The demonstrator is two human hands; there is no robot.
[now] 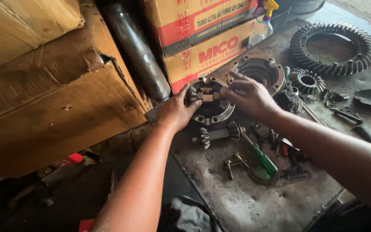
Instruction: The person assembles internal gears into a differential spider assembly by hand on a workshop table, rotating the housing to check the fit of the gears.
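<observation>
Right now both hands meet on the round grey steel differential case half (210,102), which lies open side up on the greasy metal bench top (254,202), near its far left corner. The left hand (174,112) clasps the rim at about nine o'clock, thumb hooked over the edge and fingers curled round it. The right hand (249,95) comes in from three o'clock, its fingertips pinching at the small gears and cross-shaped pin seated inside; whether they actually grip a piece, I cannot tell.

To do this well, I judge the left hand should keep the case flat and steady while the right feels each small gear for even seating and free turning, with no grit caught between the teeth.

At one o'clock from the case lies the matching round steel cover half (259,72); farther out, a large toothed ring gear (334,48). At five o'clock lie a short toothed pinion shaft (217,134) and a green-handled screwdriver (260,157).
</observation>
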